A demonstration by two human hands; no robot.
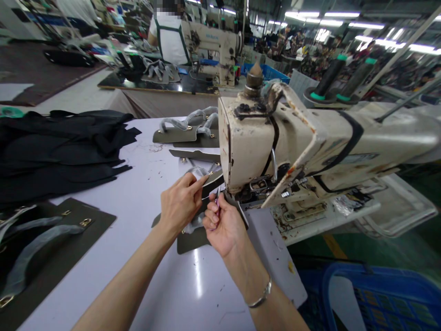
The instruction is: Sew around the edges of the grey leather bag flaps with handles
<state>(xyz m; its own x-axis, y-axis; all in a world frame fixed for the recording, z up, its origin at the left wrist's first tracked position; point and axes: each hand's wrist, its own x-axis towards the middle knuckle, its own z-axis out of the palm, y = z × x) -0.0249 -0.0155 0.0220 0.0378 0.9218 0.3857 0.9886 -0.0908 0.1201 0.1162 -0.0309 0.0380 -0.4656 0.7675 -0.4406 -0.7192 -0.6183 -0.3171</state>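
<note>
Right up against the head of a chipped, cream-painted industrial sewing machine [272, 142], both hands are working close together! The left hand [181, 204] has its fingers together, the index stretched out along a grey plastic-wrapped strap [195, 174], its tip beside a small gold fitting. The right hand [223, 225], a thin silver bracelet [260, 296] on the wrist, curls its fingers tightly around a tiny pink-handled tool [217, 200], though it's too small to say exactly what it is. Beneath both hands lies a flat olive-grey leather panel [193, 241], resting on the white worktable [138, 207] and running in under the machine's head. More olive-grey panels [179, 135] with wrapped handles sit just behind, and another panel with gold rings [91, 230] lies at the lower left. A heap of black leather pieces [51, 156] is piled on the left of the table, a blue plastic crate [379, 299] sits down to the right, and a co-worker in a dark-strapped apron [168, 41] sits at another machine across the aisle.
</note>
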